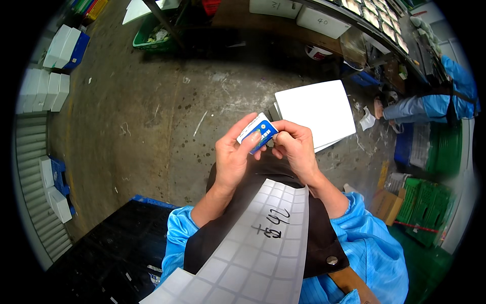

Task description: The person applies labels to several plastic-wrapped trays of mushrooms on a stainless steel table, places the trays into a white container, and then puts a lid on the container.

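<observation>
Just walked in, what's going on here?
A person in blue sleeves is handling a small blue-and-white pack over their lap. The left hand grips it, thumb on its face; the right hand is at its right end, though its grip is hard to make out. A white gridded sheet with handwriting lies over the dark apron. A large white rectangular item sits beyond the right hand, and another person is at far right.

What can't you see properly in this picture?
In the head view:
Back of the small box: turned away.
Fingers of the left hand: partly behind the box.
Fingertips of the right hand: some tucked under.
Bottom of the white sheet: cut off by the lower edge.
Head of the other person: cut off by the dark rim.
</observation>
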Demonstrator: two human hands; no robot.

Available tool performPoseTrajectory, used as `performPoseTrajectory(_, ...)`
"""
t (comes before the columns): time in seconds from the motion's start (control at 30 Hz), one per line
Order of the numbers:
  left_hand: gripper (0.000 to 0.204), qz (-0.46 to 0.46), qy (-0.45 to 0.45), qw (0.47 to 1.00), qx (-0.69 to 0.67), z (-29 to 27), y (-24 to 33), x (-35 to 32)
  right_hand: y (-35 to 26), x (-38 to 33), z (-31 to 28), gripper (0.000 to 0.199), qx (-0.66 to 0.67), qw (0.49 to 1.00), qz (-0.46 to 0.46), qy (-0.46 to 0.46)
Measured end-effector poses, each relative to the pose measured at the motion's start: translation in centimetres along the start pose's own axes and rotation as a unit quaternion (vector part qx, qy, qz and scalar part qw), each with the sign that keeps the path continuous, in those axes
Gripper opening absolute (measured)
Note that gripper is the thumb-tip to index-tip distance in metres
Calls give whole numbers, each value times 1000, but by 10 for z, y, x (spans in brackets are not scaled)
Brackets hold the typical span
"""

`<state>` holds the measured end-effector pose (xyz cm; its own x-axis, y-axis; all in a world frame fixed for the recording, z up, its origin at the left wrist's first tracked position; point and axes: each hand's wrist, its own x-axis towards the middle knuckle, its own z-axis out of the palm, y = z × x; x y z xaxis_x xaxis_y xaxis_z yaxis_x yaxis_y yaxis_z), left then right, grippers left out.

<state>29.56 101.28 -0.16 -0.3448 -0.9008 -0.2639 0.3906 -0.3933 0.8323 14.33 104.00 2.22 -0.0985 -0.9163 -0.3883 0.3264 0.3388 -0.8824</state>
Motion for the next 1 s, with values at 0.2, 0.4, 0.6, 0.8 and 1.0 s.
performPoseTrajectory(0.2, 43, -24, 3, 999, -38, 1, 3, 2, 5, 2, -2, 24, 2, 1000, 4, 7)
performPoseTrajectory(0.4, 42, 3, 20, 1000, -19, -5, 1, 5, 1, 6, 7, 25, 0, 1000, 18, 8)
performPoseTrajectory(0.6, 43, 1, 25, 1000, -9, -10, 2, 8, 15, 14, 7, 26, 5, 1000, -6, -4)
performPoseTrajectory(0.8, 43, -73, 25, 994, -81, -32, 13, 14, 7, 17, 15, 30, -218, 962, -160, 44)
performPoseTrajectory(1.0, 44, -97, 10, 991, -96, -41, 22, 15, -10, 28, 8, 30, -411, 830, -377, -22)
